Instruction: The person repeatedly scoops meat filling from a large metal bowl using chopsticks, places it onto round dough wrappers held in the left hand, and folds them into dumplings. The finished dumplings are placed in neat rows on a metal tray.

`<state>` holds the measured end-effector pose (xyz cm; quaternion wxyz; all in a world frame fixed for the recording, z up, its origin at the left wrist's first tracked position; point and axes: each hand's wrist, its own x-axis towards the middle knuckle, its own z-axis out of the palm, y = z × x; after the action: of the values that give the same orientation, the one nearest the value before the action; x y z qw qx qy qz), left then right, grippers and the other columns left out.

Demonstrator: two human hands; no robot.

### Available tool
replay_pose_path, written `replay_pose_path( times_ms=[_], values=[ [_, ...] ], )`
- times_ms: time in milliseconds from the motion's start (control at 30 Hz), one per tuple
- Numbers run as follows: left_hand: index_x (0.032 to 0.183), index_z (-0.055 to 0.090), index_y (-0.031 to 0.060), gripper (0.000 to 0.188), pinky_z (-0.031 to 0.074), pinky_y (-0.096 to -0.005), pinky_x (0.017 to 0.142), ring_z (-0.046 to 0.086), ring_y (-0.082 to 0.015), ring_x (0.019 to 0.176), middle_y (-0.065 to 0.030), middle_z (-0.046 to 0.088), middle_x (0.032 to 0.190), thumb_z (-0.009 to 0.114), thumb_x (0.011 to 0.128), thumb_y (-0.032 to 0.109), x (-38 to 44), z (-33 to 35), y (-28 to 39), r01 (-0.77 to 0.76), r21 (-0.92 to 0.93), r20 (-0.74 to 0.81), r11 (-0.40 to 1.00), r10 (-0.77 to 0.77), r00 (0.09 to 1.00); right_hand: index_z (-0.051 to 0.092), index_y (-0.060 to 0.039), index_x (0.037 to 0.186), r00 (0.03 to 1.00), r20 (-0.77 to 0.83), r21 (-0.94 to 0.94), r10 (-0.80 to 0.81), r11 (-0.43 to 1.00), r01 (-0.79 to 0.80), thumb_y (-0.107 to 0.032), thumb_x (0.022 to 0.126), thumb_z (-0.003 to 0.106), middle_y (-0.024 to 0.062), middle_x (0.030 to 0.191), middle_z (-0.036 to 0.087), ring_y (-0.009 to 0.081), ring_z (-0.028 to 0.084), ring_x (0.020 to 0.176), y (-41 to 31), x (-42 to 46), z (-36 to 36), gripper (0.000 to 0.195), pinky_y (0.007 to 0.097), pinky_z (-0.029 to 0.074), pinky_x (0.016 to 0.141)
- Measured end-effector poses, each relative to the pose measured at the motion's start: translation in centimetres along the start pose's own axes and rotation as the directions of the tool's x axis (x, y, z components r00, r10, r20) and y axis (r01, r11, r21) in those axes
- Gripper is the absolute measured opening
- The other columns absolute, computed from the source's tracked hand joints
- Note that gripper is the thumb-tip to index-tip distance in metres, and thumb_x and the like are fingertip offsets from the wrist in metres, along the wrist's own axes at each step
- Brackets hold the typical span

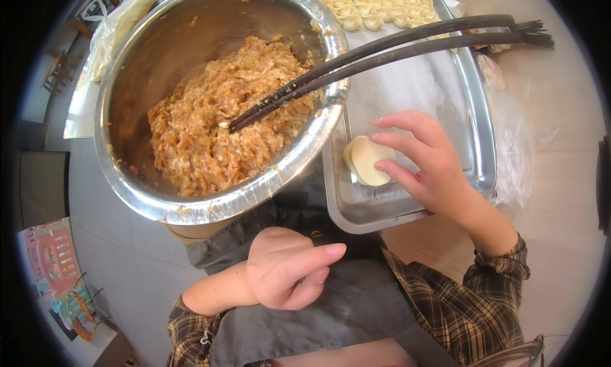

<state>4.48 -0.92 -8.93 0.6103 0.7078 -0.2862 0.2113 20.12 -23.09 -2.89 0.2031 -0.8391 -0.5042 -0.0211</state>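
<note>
My right hand point(422, 159) reaches over a short stack of round dough wrappers point(365, 169) at the near end of a metal tray point(382, 212). Thumb and forefinger are at the edge of the top wrapper; whether they grip it cannot be told. Before the apron, my left hand point(289, 271) is curled, thumb extended, and nothing shows in it. A large steel bowl point(205, 216) at left holds raw minced filling point(224, 128). Two long dark sticks point(382, 56), like chopsticks, stand tips in the filling and lean over the rim, their far ends split.
Rows of folded dumplings point(382, 4) cover the tray's far end. Clear plastic wrap point(513, 142) lies along the tray's right side on a pale wooden surface point(563, 185). A filled plastic bag point(117, 37) is behind the bowl at left. Pink plastic goods point(52, 257) appear at lower left.
</note>
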Motion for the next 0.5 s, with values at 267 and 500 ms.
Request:
replay_pose_path(
  times_ms=[267, 500],
  values=[
    [0.135, 0.043, 0.0046, 0.056, 0.033, -0.0318, 0.041, 0.045, -0.0194, 0.043, -0.0016, 0.055, 0.063, 0.053, 0.081, -0.003, -0.05, 0.01, -0.11, 0.014, 0.000, 0.005, 1.000, -0.014, 1.000, 0.067, -0.0062, 0.104, 0.995, -0.065, 0.031, 0.081, 0.996, -0.079, -0.001, 0.074, 0.073, 0.0108, 0.113, 0.061, 0.0303, 0.057, 0.106, -0.41, 0.47, 0.55, 0.031, 0.0396, 0.045, 0.091],
    [0.134, 0.044, 0.0039, 0.056, 0.035, -0.0313, 0.042, 0.047, -0.0192, 0.044, -0.0018, 0.055, 0.063, 0.053, 0.080, -0.003, -0.12, -0.11, -0.26, 0.014, -0.009, 0.004, 1.000, -0.014, 1.000, 0.068, -0.0055, 0.096, 0.995, -0.063, 0.018, 0.074, 0.997, -0.073, -0.001, 0.075, 0.072, 0.0089, 0.110, 0.063, 0.0281, 0.058, 0.105, -0.38, 0.49, 0.39, 0.021, 0.0377, 0.045, 0.090]
  ],
)
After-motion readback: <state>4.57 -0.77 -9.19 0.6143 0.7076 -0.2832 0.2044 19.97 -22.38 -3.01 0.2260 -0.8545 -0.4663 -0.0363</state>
